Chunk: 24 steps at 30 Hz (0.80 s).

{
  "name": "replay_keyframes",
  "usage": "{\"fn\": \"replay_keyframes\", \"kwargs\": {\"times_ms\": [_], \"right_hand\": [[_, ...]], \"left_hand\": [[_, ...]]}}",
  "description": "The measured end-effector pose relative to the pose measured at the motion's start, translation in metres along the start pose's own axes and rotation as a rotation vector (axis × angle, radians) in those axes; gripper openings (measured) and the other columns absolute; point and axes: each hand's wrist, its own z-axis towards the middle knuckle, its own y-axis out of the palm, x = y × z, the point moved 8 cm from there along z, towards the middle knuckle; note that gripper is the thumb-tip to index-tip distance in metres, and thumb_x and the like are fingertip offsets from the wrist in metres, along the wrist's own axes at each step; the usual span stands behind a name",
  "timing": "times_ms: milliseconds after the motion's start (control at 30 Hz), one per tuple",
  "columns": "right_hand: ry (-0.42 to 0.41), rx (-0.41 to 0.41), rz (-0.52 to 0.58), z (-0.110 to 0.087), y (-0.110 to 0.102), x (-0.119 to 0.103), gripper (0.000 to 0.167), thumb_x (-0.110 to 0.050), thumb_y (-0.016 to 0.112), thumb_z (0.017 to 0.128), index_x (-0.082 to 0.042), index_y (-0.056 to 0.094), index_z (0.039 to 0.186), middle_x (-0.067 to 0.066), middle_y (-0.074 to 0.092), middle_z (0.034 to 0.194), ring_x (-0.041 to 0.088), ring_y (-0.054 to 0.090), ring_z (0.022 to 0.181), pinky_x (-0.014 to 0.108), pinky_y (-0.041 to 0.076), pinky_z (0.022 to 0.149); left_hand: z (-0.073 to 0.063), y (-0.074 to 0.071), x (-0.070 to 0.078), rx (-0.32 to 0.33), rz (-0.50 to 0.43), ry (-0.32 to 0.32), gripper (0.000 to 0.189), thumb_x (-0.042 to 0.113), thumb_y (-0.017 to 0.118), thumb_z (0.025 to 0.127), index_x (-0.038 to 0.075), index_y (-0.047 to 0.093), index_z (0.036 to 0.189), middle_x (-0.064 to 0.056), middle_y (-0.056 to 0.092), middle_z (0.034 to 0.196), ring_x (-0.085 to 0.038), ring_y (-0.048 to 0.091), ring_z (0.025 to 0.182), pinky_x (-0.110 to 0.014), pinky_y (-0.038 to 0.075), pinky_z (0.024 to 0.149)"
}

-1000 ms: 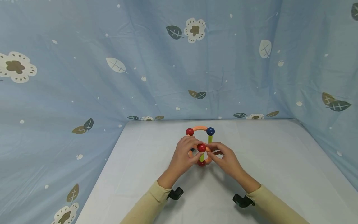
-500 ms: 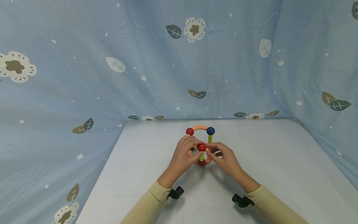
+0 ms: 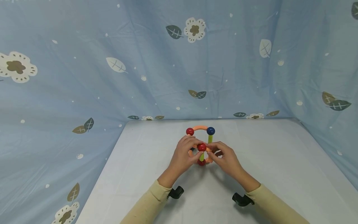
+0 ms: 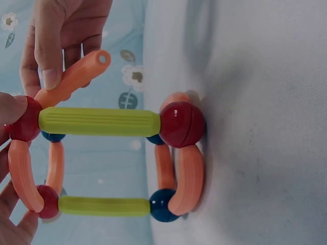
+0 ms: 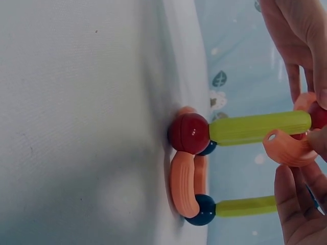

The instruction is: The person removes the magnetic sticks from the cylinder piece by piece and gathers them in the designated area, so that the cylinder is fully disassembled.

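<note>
In the head view a magnetic stick-and-ball frame stands on the table, with yellow-green straight rods (image 4: 99, 121) upright between lower and upper rings of orange curved rods and balls. My left hand (image 3: 182, 154) grips the upper front red ball (image 3: 201, 147), thumb on its near side. Between thumb and fingers my right hand (image 3: 227, 157) pinches an orange curved rod (image 4: 76, 77); one end lies right at that red ball, while the other points free and shows a small round socket. A lower red ball (image 5: 188, 133) rests at the table. Fingers partly hide the upper ring.
The white-covered table (image 3: 279, 161) stretches out around the frame. Behind it hangs a blue patterned cloth (image 3: 156, 62). A dark blue ball (image 3: 210, 131) and another red ball (image 3: 190, 131) sit at the frame's far side. Black wrist cameras (image 3: 176, 193) are strapped under both sleeves.
</note>
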Motion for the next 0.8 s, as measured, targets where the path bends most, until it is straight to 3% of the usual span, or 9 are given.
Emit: {"fn": "replay_keyframes", "kwargs": {"times_ms": [567,800], "right_hand": [[-0.031,-0.003,-0.006,0.0007,-0.0039,-0.0005,0.026,-0.011,0.076,0.093,-0.013,0.071,0.119,-0.004,0.067,0.100,0.011,0.063,0.087,0.027,0.058,0.071],[0.001,-0.014,-0.018,-0.0020,-0.0074,0.0090,0.025,-0.016,0.074,0.095,-0.016,0.071,0.120,-0.003,0.068,0.108,0.014,0.064,0.090,0.028,0.058,0.072]], "left_hand": [[0.0003,0.0001,0.0018,-0.004,0.009,-0.001,0.029,0.020,0.081,0.089,0.016,0.072,0.116,0.008,0.072,0.113,-0.015,0.056,0.119,-0.039,0.042,0.109],[0.0001,0.0002,0.0006,-0.011,0.016,-0.012,0.029,0.021,0.080,0.090,0.018,0.072,0.117,0.008,0.071,0.113,-0.014,0.056,0.120,-0.038,0.042,0.110]]}}
